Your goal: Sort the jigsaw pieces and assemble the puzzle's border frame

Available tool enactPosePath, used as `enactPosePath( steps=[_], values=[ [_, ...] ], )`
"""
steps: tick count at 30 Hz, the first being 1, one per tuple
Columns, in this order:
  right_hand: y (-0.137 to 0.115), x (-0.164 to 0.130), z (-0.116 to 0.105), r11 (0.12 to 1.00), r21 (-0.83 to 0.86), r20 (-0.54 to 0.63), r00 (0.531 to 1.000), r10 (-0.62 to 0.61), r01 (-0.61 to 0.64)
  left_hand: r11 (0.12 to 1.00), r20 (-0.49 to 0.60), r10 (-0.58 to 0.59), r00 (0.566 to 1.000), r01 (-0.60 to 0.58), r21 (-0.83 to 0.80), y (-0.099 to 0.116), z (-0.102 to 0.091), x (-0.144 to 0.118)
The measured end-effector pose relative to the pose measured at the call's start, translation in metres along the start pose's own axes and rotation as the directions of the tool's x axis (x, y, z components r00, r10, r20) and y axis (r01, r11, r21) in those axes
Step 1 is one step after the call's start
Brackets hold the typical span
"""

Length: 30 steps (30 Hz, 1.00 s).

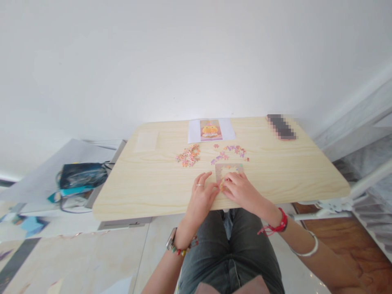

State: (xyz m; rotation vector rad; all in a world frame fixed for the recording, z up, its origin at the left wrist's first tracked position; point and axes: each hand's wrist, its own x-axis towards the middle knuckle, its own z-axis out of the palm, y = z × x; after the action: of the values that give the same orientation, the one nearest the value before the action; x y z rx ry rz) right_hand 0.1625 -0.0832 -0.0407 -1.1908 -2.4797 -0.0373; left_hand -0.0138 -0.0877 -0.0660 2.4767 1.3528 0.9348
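1. Head view: a light wooden table (147,183) stands against a white wall, and the person sits at the middle of its near edge, knees in dark jeans below it.
2. The left hand (202,195) lies flat on the tabletop near the near edge, a ring on one finger, its fingers loosely spread and clamped on nothing; its fingertips reach toward the left side of a small puzzle frame (229,170).
3. The right hand (239,188) rests on the near part of that frame, fingers curled together and pressing down on the pieces there. Whether it pinches a single piece cannot be told, as the pieces are too small.
4. The puzzle frame lies just in from the middle of the near edge, partly covered by the right hand, with some coloured pieces already inside it.
5. A heap of orange puzzle pieces (188,155) lies further in, left of the frame and apart from it.
6. A scatter of purple puzzle pieces (231,151) lies just behind the frame, toward the far edge.
7. A reference picture (210,130) showing a yellow figure lies at the middle of the far edge.
8. A blurred dark object (281,127) sits near the far right corner.
9. A dark bag (82,176) lies off the table's left edge, on a lower surface.
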Motion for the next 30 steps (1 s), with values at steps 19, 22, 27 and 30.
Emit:
enactPosePath(
  steps=[19, 22, 27, 30],
  values=[
    [0.0009, 0.0023, 0.0031, 1.000, -0.008, -0.028, 0.999, 0.030, -0.030, 0.999, -0.049, -0.009, 0.999, 0.011, 0.036, 0.0016, 0.0030, 0.0035],
    [0.0017, 0.0023, 0.0043, 1.000, -0.022, -0.017, 1.000, 0.019, -0.020, 0.999, -0.054, -0.004, 0.999, 0.006, 0.042, 0.0018, 0.0037, 0.0045],
    [0.0018, 0.0029, 0.0044, 0.998, -0.056, -0.023, 1.000, 0.018, -0.019, 0.998, -0.053, 0.005, 0.999, -0.002, 0.059, 0.0016, 0.0040, 0.0054],
    [0.0008, 0.0032, 0.0034, 0.998, -0.056, -0.030, 0.999, 0.013, -0.015, 0.997, -0.042, 0.001, 0.999, 0.002, 0.071, 0.0022, 0.0032, 0.0056]
  ],
)
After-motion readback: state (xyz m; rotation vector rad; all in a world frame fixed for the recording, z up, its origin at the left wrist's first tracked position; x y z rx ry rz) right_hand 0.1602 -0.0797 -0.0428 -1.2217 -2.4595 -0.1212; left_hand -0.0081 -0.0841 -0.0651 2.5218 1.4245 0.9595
